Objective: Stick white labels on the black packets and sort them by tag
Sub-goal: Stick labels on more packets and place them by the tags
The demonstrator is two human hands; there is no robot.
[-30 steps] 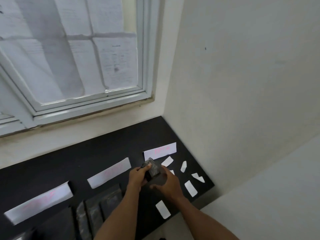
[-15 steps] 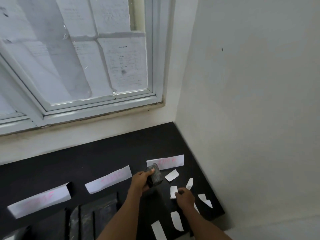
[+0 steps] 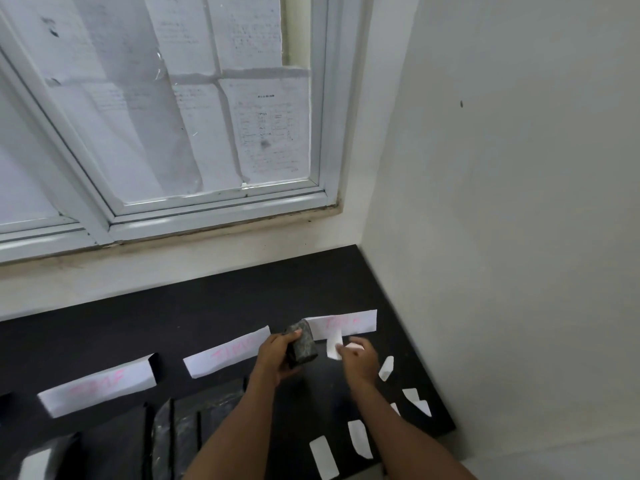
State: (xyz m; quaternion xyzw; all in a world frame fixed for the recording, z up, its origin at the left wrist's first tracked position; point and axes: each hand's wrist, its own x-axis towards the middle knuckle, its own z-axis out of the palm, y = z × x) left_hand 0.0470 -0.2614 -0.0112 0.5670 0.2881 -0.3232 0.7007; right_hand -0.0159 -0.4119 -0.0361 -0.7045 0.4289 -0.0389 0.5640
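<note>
Head view: label a moment from going on, skew and fold risk.
Left hand grips the black packet, at 6 o'clock of the right-most tag strip. Right hand pinches a white label just beside the packet at 3 o'clock. The label looks floppy and could fold on itself or land crooked on the crinkled film. Spare labels at 4–5 o'clock lie near the edge, and a forearm could sweep them off. Matte black worktop, white wall corner, papered window at 12.
</note>
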